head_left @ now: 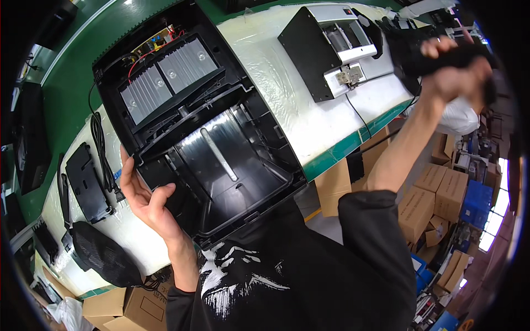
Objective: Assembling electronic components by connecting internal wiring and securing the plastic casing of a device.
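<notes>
Stretching lengthwise forward, the black housing (193,124) is being touched at left by the nearer, spread-fingered left hand (146,199), a dark tool (417,62) being clasped by the right hand (456,83).

Cardboard cartons (417,208) at the right bore dark print, too small to be read clearly.

Black plastic housing (193,121), long and boxy, open side up, lying aslant across the pale surface (265,60), near end close to wearer's torso. Far section: two silver finned heatsinks (187,63) (146,100) side by side, red wire (132,70) and small components beyond. Near section: deep, glossy-walled bay, long pale strip (218,154) on its wall. Dark elongated object (462,59) held up at right, well apart from housing; blurred, kind unclear.
</notes>
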`<action>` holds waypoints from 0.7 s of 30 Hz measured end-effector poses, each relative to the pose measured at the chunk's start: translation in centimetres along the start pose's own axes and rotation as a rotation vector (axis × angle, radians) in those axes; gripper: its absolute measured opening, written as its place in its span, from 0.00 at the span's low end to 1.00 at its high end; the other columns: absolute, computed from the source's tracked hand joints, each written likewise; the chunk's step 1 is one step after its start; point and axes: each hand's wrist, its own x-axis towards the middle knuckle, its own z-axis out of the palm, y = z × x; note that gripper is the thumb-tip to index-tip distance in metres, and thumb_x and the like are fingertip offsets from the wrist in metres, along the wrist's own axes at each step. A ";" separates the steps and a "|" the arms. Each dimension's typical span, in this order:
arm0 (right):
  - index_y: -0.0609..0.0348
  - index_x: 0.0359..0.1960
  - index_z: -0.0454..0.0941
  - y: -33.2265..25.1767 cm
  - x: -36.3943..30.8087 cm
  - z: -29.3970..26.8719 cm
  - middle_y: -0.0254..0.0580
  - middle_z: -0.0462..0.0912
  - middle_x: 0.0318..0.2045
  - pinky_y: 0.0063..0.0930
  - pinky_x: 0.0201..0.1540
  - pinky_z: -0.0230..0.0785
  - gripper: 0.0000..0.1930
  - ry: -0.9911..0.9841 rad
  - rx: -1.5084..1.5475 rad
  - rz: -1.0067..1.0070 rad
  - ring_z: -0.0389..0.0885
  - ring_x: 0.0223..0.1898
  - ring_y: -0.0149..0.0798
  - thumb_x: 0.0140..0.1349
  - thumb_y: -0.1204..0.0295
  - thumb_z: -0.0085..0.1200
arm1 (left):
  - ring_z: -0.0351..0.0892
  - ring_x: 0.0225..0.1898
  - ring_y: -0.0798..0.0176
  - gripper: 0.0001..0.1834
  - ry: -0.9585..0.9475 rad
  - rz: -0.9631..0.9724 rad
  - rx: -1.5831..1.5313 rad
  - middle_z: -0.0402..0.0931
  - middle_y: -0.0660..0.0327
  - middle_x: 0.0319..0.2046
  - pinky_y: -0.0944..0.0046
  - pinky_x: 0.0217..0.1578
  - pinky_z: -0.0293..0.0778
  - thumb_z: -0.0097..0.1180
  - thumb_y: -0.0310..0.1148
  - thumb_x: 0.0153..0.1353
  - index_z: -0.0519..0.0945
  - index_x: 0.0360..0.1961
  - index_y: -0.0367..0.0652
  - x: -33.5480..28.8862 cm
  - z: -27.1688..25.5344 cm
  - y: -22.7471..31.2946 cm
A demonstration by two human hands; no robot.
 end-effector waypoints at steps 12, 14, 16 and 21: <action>0.58 0.53 0.65 -2.3 -1.3 3.4 0.43 0.70 0.19 0.33 0.21 0.61 0.30 -0.036 -0.037 0.060 0.67 0.17 0.38 0.64 0.44 0.35 | 0.51 0.68 0.49 0.38 -0.017 -0.035 -0.232 0.52 0.44 0.65 0.57 0.67 0.47 0.43 0.12 0.29 0.66 0.52 0.33 -0.2 0.6 0.8; 0.61 0.47 0.68 -5.3 -2.5 2.4 0.43 0.70 0.22 0.32 0.27 0.61 0.34 -0.093 0.052 0.067 0.68 0.20 0.38 0.60 0.39 0.34 | 0.51 0.68 0.49 0.38 -0.011 -0.037 -0.234 0.52 0.45 0.66 0.57 0.67 0.47 0.43 0.12 0.29 0.66 0.52 0.33 -0.1 0.4 0.7; 0.61 0.47 0.71 -8.0 -2.5 0.0 0.43 0.73 0.21 0.32 0.26 0.65 0.37 -0.331 0.221 0.022 0.69 0.18 0.37 0.60 0.36 0.31 | 0.51 0.68 0.49 0.37 -0.004 -0.040 -0.220 0.52 0.45 0.66 0.56 0.66 0.48 0.43 0.12 0.30 0.67 0.52 0.33 -0.3 0.5 0.7; 0.59 0.57 0.62 -17.6 -5.8 2.5 0.47 0.75 0.30 0.37 0.23 0.75 0.34 -0.808 0.401 -0.138 0.74 0.22 0.41 0.62 0.41 0.39 | 0.52 0.67 0.51 0.33 0.070 0.048 -0.213 0.52 0.48 0.65 0.58 0.65 0.49 0.45 0.14 0.32 0.71 0.48 0.35 -0.7 2.3 -0.5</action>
